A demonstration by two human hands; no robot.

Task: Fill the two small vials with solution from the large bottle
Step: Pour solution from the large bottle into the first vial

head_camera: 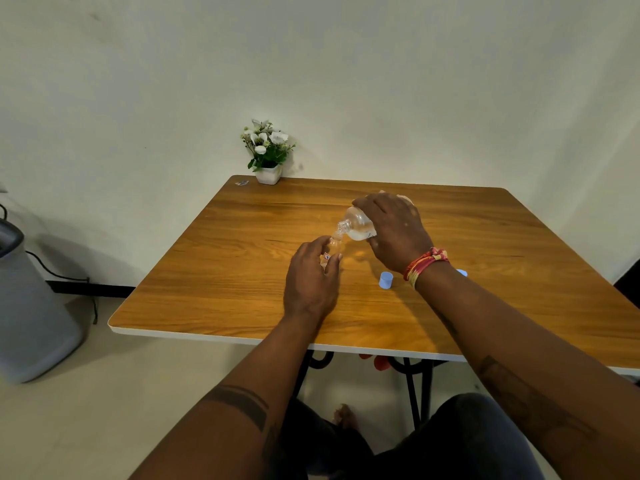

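Wooden table (242, 271) against a pale wall (381, 81), flowerpot (268, 174) at its far edge.
Right hand (394, 233) grips the tilted clear bottle (356, 225), mouth over the small vial (333, 249) pinched upright by the left hand (311, 282); a blue cap (385, 280) lies nearby.

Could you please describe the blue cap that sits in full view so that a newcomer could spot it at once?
On the wooden table, look beside the right hand's wrist with its red band. The cap is light blue, fully visible, unlike the half-hidden one.
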